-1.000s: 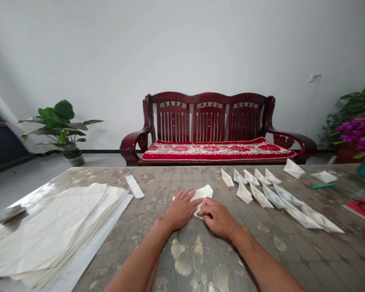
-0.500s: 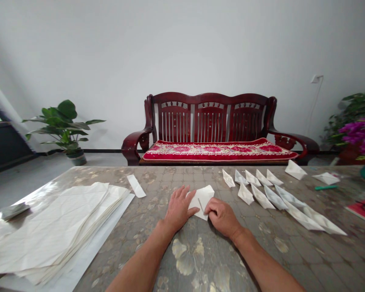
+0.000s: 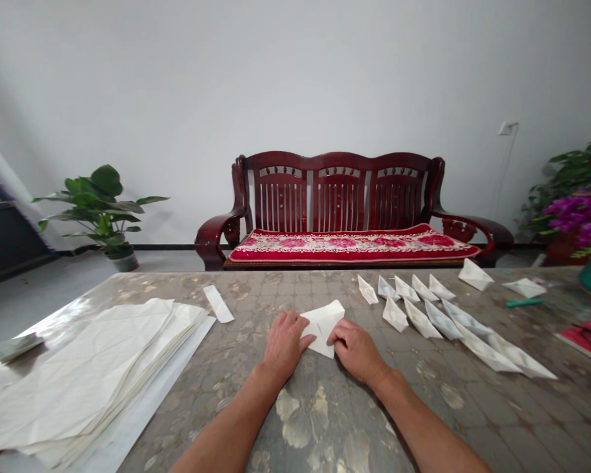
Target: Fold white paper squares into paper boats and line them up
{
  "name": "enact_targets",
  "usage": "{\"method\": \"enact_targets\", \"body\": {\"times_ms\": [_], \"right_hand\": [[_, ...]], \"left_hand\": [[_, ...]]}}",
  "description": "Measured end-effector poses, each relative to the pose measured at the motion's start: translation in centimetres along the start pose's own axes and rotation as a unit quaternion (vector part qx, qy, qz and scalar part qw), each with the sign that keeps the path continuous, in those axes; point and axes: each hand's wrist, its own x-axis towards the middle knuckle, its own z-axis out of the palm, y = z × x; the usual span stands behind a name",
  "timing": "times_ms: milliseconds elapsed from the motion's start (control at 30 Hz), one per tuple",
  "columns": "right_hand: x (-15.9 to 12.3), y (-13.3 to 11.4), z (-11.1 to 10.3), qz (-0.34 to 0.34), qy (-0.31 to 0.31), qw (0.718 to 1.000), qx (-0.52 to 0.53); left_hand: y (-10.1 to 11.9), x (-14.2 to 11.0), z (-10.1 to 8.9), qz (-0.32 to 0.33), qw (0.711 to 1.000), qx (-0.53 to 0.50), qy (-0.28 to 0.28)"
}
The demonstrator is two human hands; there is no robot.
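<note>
Head view. Folded sheet of white paper (image 3: 324,328) lies on the mottled grey-brown table top (image 3: 256,289), near the middle of the near edge, between the two hands. Its lower corner points toward the person, and the fold lines are hard to read from this view.

Left hand (image 3: 284,346): open, not clenched, palm down, fingertips touching the sheet's left edge. Right hand (image 3: 357,353): fingers bent over the sheet's lower right edge, thumb out of sight. It may be pinching the paper or only pressing on it; cannot tell. The hands are just apart, with the sheet bridging the gap.

Left of the hands: a large stack of creased off-white paper sheets (image 3: 88,371) on a pale backing sheet (image 3: 148,387), with a small grey object (image 3: 20,348) at its far left. A narrow paper strip (image 3: 218,303) lies on the table, just beyond the stack.

Right of the hands: folded white paper boats (image 3: 423,315) stand in rows, the nearest ones larger. Two more paper pieces (image 3: 525,287) lie further right, near a green pen (image 3: 525,302). A red book (image 3: 586,343) sits at the right edge, with a dark object on top.

Beyond the table: a dark red wooden bench (image 3: 339,197) with a floral red cushion (image 3: 354,246), a potted plant (image 3: 98,203) at left, purple flowers (image 3: 578,220) at right.
</note>
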Motion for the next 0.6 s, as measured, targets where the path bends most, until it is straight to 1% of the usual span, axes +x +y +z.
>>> {"method": "enact_targets", "body": {"times_ms": [267,367,467,600], "right_hand": [[0.01,-0.04,0.02,-0.004,-0.005,1.000,-0.012],[0.10,0.02,-0.05,-0.003,0.022,0.998,-0.052],[0.22,0.27,-0.04,0.022,0.047,0.993,-0.109],[0.28,0.59,0.15,0.046,0.037,0.986,-0.156]], "left_hand": [[-0.02,0.25,-0.19,0.029,0.998,-0.057,-0.017],[0.03,0.24,-0.35,0.046,0.995,-0.085,-0.028],[0.08,0.16,-0.48,0.051,0.993,-0.102,-0.032],[0.09,0.07,-0.50,0.058,0.993,-0.096,-0.027]]}}
